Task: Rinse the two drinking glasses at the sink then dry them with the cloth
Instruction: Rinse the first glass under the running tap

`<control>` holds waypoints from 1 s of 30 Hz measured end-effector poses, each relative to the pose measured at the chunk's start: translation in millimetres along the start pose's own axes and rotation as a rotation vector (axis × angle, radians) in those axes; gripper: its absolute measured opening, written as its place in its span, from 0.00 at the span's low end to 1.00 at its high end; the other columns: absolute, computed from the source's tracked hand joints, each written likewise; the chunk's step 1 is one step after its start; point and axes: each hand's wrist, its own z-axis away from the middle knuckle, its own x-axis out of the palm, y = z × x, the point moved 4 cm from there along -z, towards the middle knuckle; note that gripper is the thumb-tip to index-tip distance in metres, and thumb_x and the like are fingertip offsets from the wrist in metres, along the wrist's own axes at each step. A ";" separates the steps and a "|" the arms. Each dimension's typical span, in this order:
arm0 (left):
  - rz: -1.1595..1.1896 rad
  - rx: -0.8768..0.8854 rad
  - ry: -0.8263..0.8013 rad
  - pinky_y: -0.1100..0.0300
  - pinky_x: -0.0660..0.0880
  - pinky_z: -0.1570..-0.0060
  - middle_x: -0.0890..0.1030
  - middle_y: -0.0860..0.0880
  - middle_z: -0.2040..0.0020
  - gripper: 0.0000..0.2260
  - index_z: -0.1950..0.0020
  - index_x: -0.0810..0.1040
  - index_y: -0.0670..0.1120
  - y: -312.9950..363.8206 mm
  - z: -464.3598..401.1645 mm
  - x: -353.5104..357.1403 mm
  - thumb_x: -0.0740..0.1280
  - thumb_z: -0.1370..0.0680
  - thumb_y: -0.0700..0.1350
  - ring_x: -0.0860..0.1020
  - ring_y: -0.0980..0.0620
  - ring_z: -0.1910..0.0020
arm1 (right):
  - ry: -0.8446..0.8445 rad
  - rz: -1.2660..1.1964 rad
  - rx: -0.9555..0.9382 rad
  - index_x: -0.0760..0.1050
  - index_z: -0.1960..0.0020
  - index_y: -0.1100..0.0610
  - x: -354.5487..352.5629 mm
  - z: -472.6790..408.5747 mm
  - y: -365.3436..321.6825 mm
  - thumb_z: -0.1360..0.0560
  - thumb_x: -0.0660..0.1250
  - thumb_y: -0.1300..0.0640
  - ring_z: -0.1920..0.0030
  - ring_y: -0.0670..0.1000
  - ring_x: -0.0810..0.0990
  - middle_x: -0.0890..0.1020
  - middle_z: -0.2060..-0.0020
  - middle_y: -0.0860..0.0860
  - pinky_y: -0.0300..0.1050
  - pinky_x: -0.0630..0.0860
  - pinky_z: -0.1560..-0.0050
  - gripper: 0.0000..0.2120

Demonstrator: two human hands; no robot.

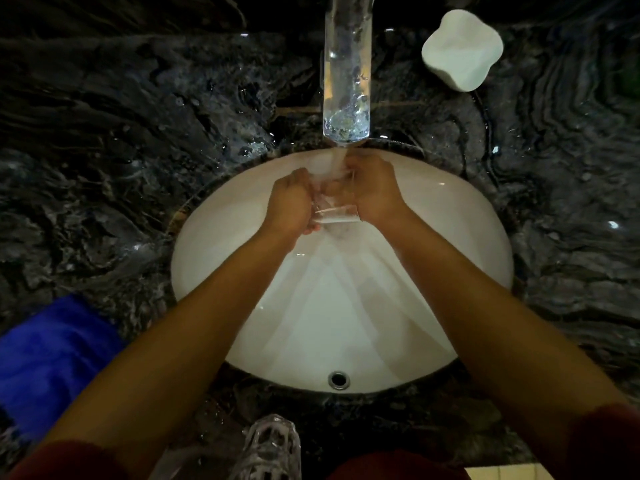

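Clear smooth glass (335, 216), seemingly in both hands.

two bare hands, the left hand (289, 202) and the right hand (372, 192), meet over one white oval ceramic sink basin (450, 237). two clear drinking glasses are in view: one smooth glass (334, 211) between the hands, one patterned cut glass (270, 448) on the near edge. one tall chrome tap (346, 81), one folded blue cloth (52, 362), one white lobed ceramic dish (462, 48) and one round metal overflow hole (338, 380) complete the count on one dark veined marble counter (138, 133).
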 end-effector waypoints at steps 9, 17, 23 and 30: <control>-0.289 0.589 0.006 0.59 0.74 0.56 0.80 0.50 0.60 0.13 0.58 0.76 0.51 21.2 6.1 -4.3 0.56 0.17 0.44 0.78 0.52 0.59 | -0.502 -0.791 0.636 0.79 0.60 0.54 34.9 43.8 24.8 0.18 0.68 0.55 0.81 0.45 0.59 0.69 0.76 0.50 0.36 0.52 0.80 0.12; -0.115 0.271 -0.190 0.60 0.80 0.66 0.80 0.48 0.54 0.13 0.49 0.74 0.44 7.2 -2.9 -14.1 0.66 0.18 0.55 0.82 0.58 0.63 | -0.348 -0.636 0.477 0.76 0.49 0.56 -7.5 24.8 20.8 0.18 0.62 0.61 0.77 0.46 0.63 0.74 0.71 0.51 0.38 0.55 0.78 0.05; -0.163 0.138 -0.401 0.43 0.84 0.61 0.83 0.45 0.44 0.28 0.33 0.74 0.49 -2.3 11.3 -10.7 0.69 0.26 0.65 0.86 0.41 0.54 | -0.215 -0.534 0.440 0.79 0.54 0.55 6.0 31.6 -2.3 0.16 0.57 0.54 0.70 0.50 0.73 0.78 0.66 0.54 0.41 0.68 0.70 0.15; 0.080 0.127 -0.252 0.40 0.81 0.42 0.86 0.46 0.42 0.20 0.34 0.78 0.48 -2.8 9.3 12.1 0.70 0.22 0.57 0.86 0.45 0.45 | 0.147 -0.948 0.558 0.79 0.38 0.52 35.8 43.8 -17.5 0.23 0.59 0.33 0.52 0.53 0.87 0.87 0.49 0.53 0.52 0.85 0.48 0.27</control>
